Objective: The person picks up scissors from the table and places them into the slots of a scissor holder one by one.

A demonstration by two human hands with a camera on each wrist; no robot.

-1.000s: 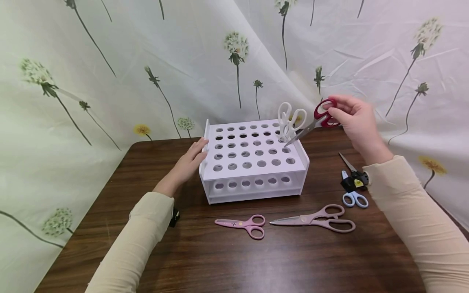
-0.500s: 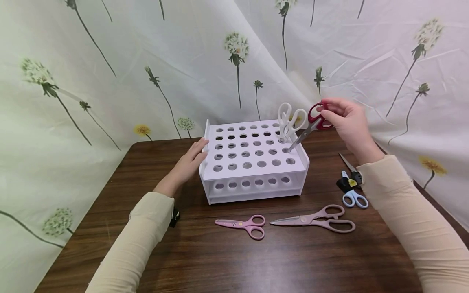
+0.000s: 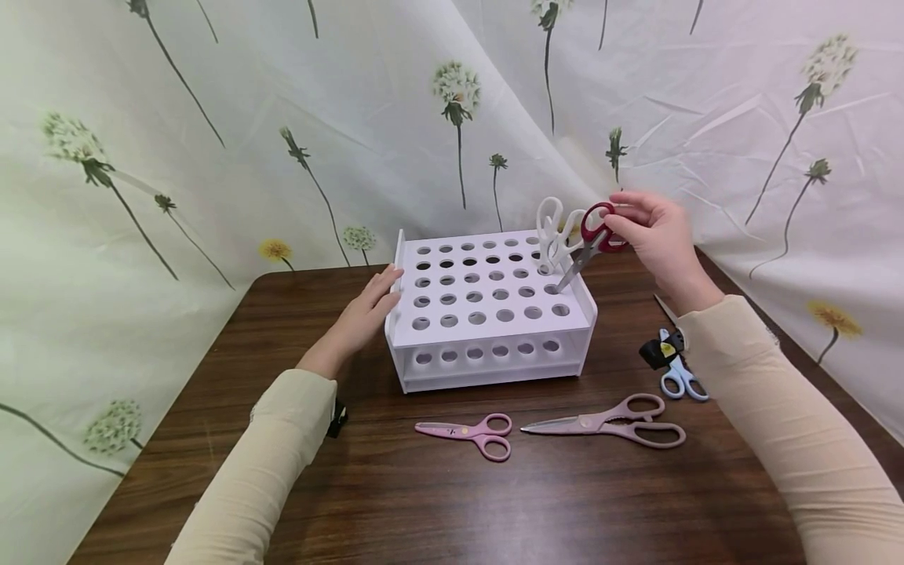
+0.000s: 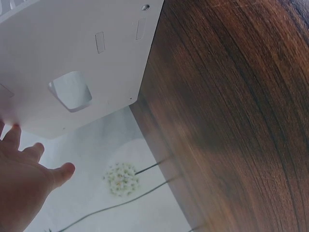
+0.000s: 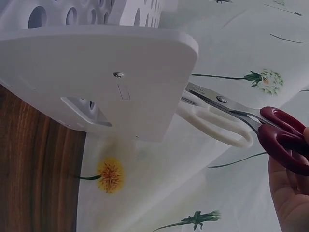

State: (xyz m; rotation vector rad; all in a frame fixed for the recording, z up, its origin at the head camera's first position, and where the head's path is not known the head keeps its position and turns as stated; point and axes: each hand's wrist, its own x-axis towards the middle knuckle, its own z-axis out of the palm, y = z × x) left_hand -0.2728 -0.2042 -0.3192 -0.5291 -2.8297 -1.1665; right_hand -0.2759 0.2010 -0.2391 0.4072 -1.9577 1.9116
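Observation:
A white rack [image 3: 487, 329] with rows of round holes stands on the table. My right hand [image 3: 657, 239] pinches the dark red handles of a pair of scissors [image 3: 595, 239]; the blades slant down to the left, their tips at a hole near the rack's right side. Behind them, white-handled scissors [image 3: 549, 224] stand upright in a hole. In the right wrist view the red scissors [image 5: 280, 130] have slightly parted handles, and the rack's side hides the tips. My left hand [image 3: 362, 314] rests its fingers against the rack's left side; in the left wrist view its thumb [image 4: 63, 173] is extended.
Pink scissors [image 3: 469, 431] and larger mauve kitchen scissors [image 3: 600, 424] lie in front of the rack. Light blue scissors [image 3: 676, 377] lie to the right, beside another pair partly hidden by my right sleeve. A flowered cloth [image 3: 339, 118] hangs behind the dark wooden table [image 3: 424, 510].
My right hand has moved left and slightly down with the red scissors, whose tips have come to the hole and turned steeper. The left hand and rack have stayed put.

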